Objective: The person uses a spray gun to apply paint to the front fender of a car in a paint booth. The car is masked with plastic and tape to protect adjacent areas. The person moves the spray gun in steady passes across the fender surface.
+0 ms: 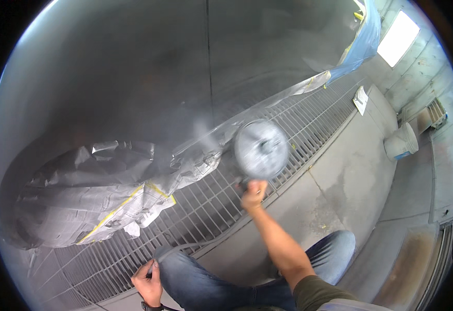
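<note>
My right hand (253, 194) is closed round the handle of a paint spray gun (262, 149). The gun's round, pale-grey cup faces up and is slightly blurred. A faint whitish mist shows to the left of the gun, by the lower edge of a dark grey car body panel (149, 67). My left hand (146, 284) is low at the left beside my knee, its fingers pinched on a grey air hose (200, 243). Masking paper with yellow tape (107, 212) covers the wheel and runs along the panel's bottom edge.
Beneath the panel lies a metal floor grating (200, 202), beside grey concrete (335, 181). A white bucket (401, 141) stands at the right by the wall. Blue masking film (364, 46) hangs at the car's far end. A crumpled paper (361, 100) lies near the grating's edge.
</note>
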A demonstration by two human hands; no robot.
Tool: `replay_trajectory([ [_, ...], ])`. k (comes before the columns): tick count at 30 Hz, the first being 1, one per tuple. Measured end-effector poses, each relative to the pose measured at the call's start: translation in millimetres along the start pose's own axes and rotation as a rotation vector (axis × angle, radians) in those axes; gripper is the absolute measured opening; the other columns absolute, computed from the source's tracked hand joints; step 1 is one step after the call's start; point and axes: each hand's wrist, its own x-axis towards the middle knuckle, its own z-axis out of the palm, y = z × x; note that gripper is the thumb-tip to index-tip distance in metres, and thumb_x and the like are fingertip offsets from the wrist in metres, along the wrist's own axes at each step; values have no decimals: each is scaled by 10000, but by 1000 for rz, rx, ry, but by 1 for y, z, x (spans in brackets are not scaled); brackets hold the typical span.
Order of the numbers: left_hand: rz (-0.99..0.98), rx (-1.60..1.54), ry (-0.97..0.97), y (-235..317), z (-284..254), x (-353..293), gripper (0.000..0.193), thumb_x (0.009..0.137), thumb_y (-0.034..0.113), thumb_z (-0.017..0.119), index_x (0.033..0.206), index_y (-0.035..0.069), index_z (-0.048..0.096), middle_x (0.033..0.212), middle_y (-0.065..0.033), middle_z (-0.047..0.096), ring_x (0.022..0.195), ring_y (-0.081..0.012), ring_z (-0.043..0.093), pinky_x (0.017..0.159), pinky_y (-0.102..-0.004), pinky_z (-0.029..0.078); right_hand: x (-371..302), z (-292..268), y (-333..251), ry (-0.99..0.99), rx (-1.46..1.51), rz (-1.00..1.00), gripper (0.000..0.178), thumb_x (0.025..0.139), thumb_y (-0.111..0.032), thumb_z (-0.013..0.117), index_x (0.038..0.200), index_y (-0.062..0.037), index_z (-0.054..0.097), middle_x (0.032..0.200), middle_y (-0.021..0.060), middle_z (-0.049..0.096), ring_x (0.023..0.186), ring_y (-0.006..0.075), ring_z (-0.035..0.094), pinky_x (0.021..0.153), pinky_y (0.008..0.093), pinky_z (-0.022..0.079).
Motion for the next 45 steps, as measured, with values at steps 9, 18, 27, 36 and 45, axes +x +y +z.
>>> replay_trajectory([
  [9, -76, -10, 6, -14, -21, -9, 250, 897, 126, 707, 985, -107, 720, 799, -238, 714, 707, -220, 678, 668, -354, 507, -76, 87, 10, -333, -155, -203, 453, 1019, -458, 530, 1073, -8, 557, 1060, 135, 586, 937, 229, 561, 825, 348, 457],
  [18, -12, -64, -43, 30, 33, -17, 213, 852, 133, 730, 943, -59, 745, 831, -253, 712, 747, -363, 711, 697, -380, 527, 109, -2, -72, -330, 48, 157, 487, 1028, -425, 431, 990, 47, 542, 840, 221, 689, 643, 324, 704, 510, 375, 586],
  [27, 104, -30, -38, 71, 83, -24, 194, 815, 199, 781, 921, 36, 779, 698, -178, 669, 617, -362, 642, 577, -423, 485, 245, -97, -96, -125, -133, 168, 604, 1000, -519, 343, 1154, 25, 556, 854, 243, 679, 667, 334, 679, 485, 376, 552],
  [36, 126, -100, -43, 85, 79, -30, 194, 823, 200, 777, 926, 36, 780, 678, -159, 656, 551, -309, 616, 533, -382, 464, 317, -122, -93, 40, -177, 79, 521, 1049, -406, 334, 1222, 23, 572, 806, 204, 678, 592, 292, 667, 426, 349, 526],
  [45, 107, -151, 101, 37, 33, -28, 187, 833, 170, 759, 940, 16, 768, 719, -178, 671, 623, -346, 645, 584, -410, 485, 253, -54, -105, 91, -187, 43, 521, 1072, -425, 383, 1303, 9, 555, 855, 157, 693, 623, 255, 681, 414, 322, 513],
])
